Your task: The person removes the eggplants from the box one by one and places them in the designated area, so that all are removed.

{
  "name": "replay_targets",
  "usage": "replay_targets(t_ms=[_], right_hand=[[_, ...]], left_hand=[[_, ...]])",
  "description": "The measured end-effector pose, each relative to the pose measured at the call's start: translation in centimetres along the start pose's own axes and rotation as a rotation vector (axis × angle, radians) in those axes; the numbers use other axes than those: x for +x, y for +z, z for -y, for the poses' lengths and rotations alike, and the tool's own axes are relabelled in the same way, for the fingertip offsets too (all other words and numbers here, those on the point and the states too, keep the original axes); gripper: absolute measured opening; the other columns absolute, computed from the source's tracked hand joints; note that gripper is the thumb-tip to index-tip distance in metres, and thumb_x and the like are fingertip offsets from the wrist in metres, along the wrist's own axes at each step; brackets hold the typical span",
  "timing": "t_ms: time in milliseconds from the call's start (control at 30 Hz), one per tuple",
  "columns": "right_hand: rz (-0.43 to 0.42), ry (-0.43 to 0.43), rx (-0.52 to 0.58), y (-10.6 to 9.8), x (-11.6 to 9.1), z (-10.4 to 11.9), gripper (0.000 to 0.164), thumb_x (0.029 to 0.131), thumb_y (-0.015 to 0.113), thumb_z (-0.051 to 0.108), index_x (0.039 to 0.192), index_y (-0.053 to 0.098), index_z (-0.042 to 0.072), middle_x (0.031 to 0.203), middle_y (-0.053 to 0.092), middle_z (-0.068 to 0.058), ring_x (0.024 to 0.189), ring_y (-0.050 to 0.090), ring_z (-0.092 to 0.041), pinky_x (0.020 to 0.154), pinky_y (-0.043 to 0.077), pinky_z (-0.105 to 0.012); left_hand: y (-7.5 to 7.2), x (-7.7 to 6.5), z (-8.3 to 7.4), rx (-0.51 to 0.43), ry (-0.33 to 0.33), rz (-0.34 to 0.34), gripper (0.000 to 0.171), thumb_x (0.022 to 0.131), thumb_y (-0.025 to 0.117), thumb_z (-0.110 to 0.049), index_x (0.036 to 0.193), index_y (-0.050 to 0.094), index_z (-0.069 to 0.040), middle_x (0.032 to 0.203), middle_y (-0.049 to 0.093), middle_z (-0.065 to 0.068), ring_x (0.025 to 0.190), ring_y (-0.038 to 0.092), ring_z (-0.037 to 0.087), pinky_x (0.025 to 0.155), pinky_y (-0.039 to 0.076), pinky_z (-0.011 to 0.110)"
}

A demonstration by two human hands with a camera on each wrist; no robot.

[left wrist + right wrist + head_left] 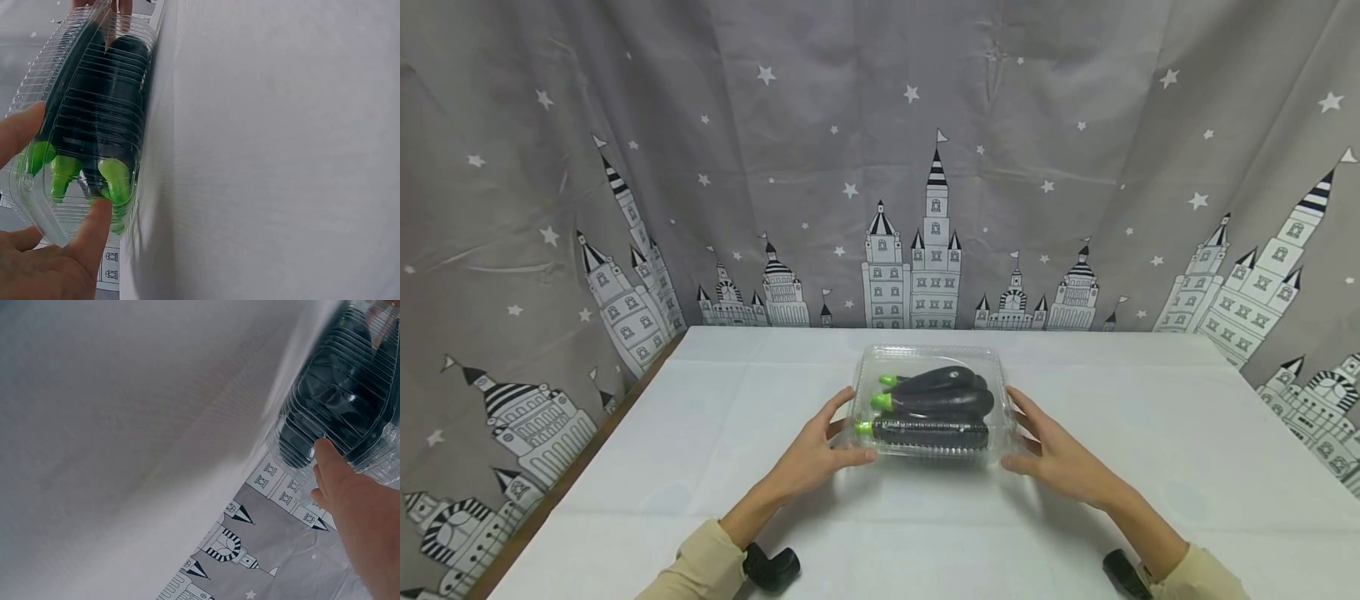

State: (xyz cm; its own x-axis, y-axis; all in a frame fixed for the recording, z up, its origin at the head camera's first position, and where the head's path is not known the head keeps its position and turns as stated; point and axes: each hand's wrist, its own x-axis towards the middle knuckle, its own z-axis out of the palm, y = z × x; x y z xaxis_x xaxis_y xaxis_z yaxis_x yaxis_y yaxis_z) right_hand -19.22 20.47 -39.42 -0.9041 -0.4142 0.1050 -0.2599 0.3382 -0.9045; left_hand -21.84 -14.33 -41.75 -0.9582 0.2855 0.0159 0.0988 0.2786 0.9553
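Grey curtain (1000, 83) printed with white castles and stars behind; white cloth-covered table (940, 533) below. Black wrist-worn devices (772, 568) below both beige sleeves (703, 562). Clear ribbed plastic container (931, 347) near table's far edge, its wall between fingers and dark green-stemmed eggplants (932, 403). Container lies between left hand (812, 457) and right hand (1063, 460); both have fingers extended, spread, left touching its side, right against the opposite end.

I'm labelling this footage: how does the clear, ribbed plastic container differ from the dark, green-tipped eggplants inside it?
The clear, ribbed plastic container is see-through; the dark, green-tipped eggplants are opaque. The container is boxy, while the eggplants are elongated and rounded. The container is larger than any single eggplant. Both look shiny.
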Motion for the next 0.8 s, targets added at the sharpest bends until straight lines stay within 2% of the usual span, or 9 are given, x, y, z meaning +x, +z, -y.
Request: replay_targets(t_ms=[167,433,633,800], right_hand=[[0.007,0.012,-0.008,-0.07,-0.12,0.19,0.091,0.089,0.066,0.003,0.157,0.005,0.001,0.161,0.004,-0.024,0.143,0.017,-0.049,0.111,0.025,-0.053],[0.021,0.006,-0.028,-0.14,-0.26,0.22,0.089,0.091,0.063,0.005,0.157,0.003,0.001,0.161,0.002,-0.026,0.142,0.015,-0.050,0.111,0.023,-0.057],[0.017,0.007,-0.026,-0.16,-0.29,0.32,0.088,0.093,0.062,0.006,0.158,0.002,0.003,0.162,0.001,-0.024,0.142,0.017,-0.050,0.111,0.023,-0.055],[0.014,0.009,-0.039,-0.20,-0.48,0.50,0.087,0.096,0.061,0.012,0.157,-0.001,0.001,0.160,0.001,-0.029,0.140,0.018,-0.053,0.110,0.023,-0.058]], left_hand=[[-0.08,-0.01,-0.06,-0.005,0.018,0.001,0.100,0.077,0.085,-0.022,0.156,0.025,-0.014,0.161,0.020,0.014,0.137,0.036,0.045,0.104,0.039,0.059],[-0.11,-0.10,-0.04,-0.012,0.003,-0.003,0.102,0.077,0.086,-0.023,0.157,0.024,-0.014,0.158,0.025,0.018,0.135,0.040,0.044,0.103,0.040,0.059],[-0.12,-0.08,0.01,0.004,0.002,-0.005,0.102,0.078,0.085,-0.024,0.158,0.022,-0.014,0.157,0.026,0.019,0.135,0.040,0.044,0.103,0.038,0.061],[-0.19,-0.06,0.04,0.029,0.020,0.001,0.101,0.080,0.083,-0.026,0.158,0.021,-0.012,0.158,0.024,0.019,0.135,0.039,0.045,0.103,0.037,0.062]])
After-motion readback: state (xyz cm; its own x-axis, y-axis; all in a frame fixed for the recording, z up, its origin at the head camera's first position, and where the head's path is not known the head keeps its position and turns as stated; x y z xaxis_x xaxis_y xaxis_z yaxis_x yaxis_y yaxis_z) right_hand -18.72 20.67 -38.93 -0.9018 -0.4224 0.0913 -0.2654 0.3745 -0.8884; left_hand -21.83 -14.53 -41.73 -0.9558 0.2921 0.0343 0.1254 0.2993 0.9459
